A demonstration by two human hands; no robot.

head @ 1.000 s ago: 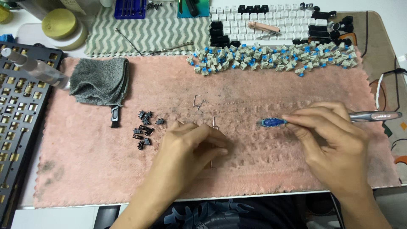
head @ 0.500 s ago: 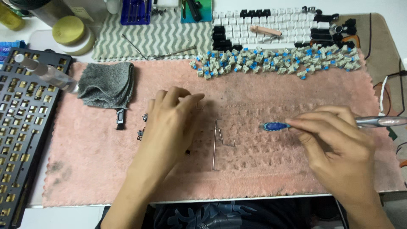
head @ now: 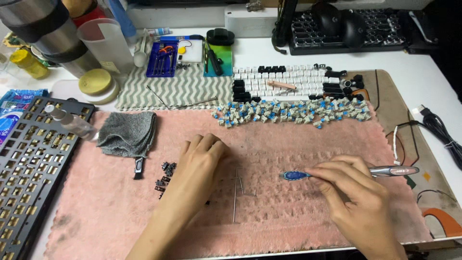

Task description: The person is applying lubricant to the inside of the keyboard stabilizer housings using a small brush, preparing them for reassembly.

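Observation:
My left hand [head: 197, 166] lies flat, palm down, on the pink towel [head: 298, 221], its fingers covering part of a small pile of black keyboard parts [head: 165, 175]. Whether it grips one is hidden. My right hand [head: 358, 200] holds a blue-tipped brush with a silver handle [head: 346, 172], its tip pointing left over the towel. Thin metal stabilizer wires [head: 239, 190] lie on the towel between my hands.
A row of blue-stemmed key switches [head: 293, 114] lines the towel's far edge, with white and black keycaps [head: 288, 84] behind. A grey cloth [head: 127, 132], a black tool [head: 138, 167], a spray bottle [head: 72, 123] and an empty keyboard plate [head: 29, 163] sit left. Cables [head: 440, 130] lie at right.
My left hand moved left from the wires onto the pile of black parts. The view pulled back and tilted up. My right hand kept the brush still.

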